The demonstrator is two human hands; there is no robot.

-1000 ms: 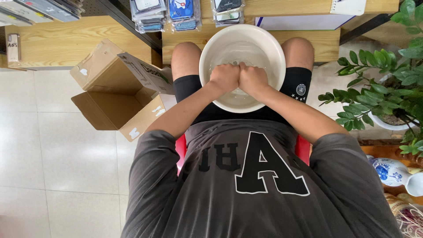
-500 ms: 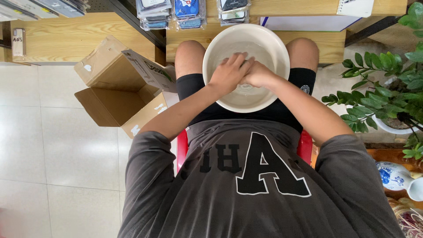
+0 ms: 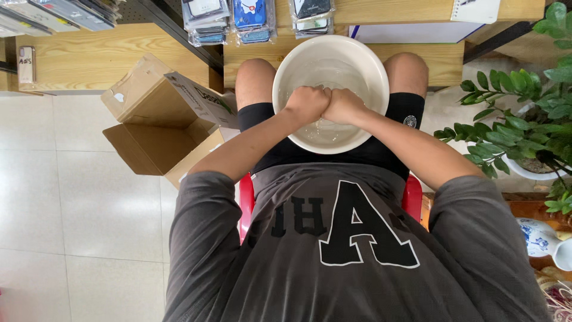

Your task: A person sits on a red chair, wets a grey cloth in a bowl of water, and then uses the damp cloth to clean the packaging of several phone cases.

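I see one round white basin [image 3: 286, 71] holding shallow water on my lap; my left hand [image 3: 307, 104] and right hand [image 3: 344, 106], fisted, press together inside; grip contents unclear

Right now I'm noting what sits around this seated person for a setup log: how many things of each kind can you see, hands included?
Hands: 2, left hand and right hand, pressed together
White basin: 1
Open cardboard box: 1
Potted plant: 1
Red chair: 1
Blue-and-white teapot: 1
Total: 7
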